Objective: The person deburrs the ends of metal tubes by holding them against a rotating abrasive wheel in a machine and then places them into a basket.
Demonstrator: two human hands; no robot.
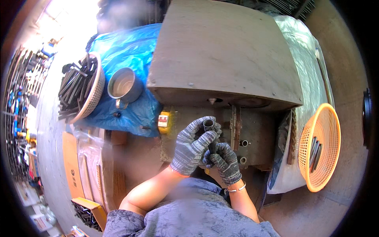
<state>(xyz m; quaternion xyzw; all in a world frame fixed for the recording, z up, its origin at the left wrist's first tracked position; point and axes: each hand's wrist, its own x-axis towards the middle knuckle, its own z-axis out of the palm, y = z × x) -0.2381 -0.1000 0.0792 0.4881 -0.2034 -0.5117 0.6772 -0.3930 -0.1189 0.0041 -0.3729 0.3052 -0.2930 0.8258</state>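
One dark tube [208, 126], open end facing upward, is held near the torso, its upper part enclosed by the curled fingers of the gloved left hand [192, 147], its lower part gripped by the gloved right hand [226, 164], near the grey metal housing [229, 55].
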